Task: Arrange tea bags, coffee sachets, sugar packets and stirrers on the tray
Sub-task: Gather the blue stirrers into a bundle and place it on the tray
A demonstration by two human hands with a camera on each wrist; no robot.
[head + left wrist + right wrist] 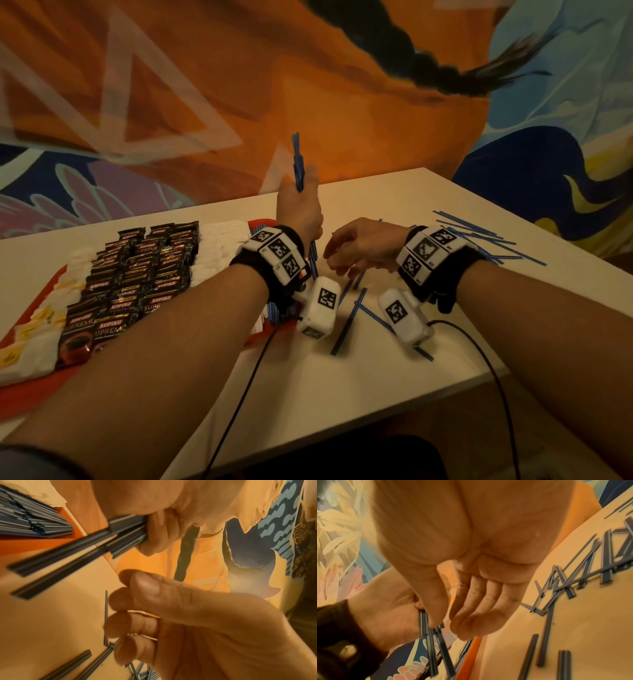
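My left hand [299, 212] grips a bundle of blue stirrers [298, 164] upright above the table, just right of the red tray [41, 380]. In the left wrist view its fingers [159, 534] curl round that bundle [102, 540]. My right hand [356, 246] hovers close beside it, holding nothing, palm and relaxed fingers [479, 601] showing. On the tray lie rows of black coffee sachets [144, 274], white sugar packets [219, 246], tea bags [34, 329] with yellow tags, and a laid row of stirrers [34, 520], mostly hidden under my left wrist in the head view.
Loose stirrers [479, 236] are scattered over the white table [376, 377] to the right, with a few more [356, 308] between my wrists. Cables hang from both wrist cameras over the table's near edge. A painted wall stands behind.
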